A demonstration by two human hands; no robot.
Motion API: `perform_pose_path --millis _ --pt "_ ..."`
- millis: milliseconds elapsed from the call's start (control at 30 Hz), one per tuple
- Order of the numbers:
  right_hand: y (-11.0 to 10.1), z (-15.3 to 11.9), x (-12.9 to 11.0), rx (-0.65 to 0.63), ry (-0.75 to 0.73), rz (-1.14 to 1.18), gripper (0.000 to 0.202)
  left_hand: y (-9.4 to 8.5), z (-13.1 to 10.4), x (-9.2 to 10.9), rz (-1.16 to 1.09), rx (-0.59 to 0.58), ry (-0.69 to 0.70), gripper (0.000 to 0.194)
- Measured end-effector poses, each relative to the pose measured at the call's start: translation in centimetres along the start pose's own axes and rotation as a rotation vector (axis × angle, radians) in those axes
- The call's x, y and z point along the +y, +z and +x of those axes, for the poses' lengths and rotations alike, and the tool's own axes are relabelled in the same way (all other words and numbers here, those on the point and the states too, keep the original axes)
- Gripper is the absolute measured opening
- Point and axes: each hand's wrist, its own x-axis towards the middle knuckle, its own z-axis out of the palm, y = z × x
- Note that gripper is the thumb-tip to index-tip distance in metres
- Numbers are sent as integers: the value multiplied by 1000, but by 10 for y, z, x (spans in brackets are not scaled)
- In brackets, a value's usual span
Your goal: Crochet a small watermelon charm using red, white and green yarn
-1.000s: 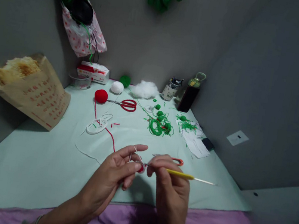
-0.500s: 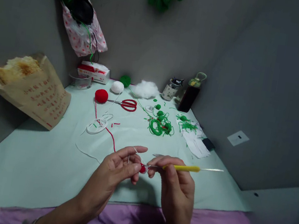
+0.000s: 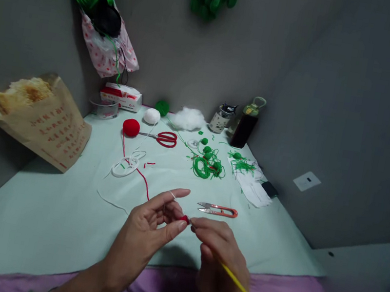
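Between the fingertips of my left hand is a small red crochet piece, and white yarn runs over the raised index finger. My right hand is closed on a yellow-handled crochet hook, whose handle slants down to the right. The hook's tip is at the red piece, mostly hidden by my fingers. A red yarn ball and a white yarn ball lie further back. Behind my hands are orange thread snips.
Red-handled scissors, white stuffing and tangled green yarn pieces lie on the table. A paper bag with bread stands left. At the back right are a jar and a dark phone.
My right hand has turned and lowered, swinging the hook's handle from level to slanting down right. The orange snips have come into full view. My left hand has barely moved.
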Motion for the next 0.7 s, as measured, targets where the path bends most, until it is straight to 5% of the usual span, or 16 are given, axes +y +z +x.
perform_pose_path --millis 100,167,267,400,600,700 --pt "4 -3 4 -20 -165 -195 34 0 -2 -2 -116 -55 -70 50" --pt "5 -3 5 -6 -149 -205 34 -2 -1 -3 -238 -108 -188 53" --pt "7 2 3 90 130 64 27 -6 3 -1 -345 -84 -286 50" --pt "10 10 1 124 366 365 24 -6 4 -1 -267 -69 -174 47" --pt "12 4 2 67 195 94 29 -1 4 -9 -167 -40 -72 51" --pt "9 -1 4 47 33 -96 33 -1 6 -10 -254 -63 -147 51"
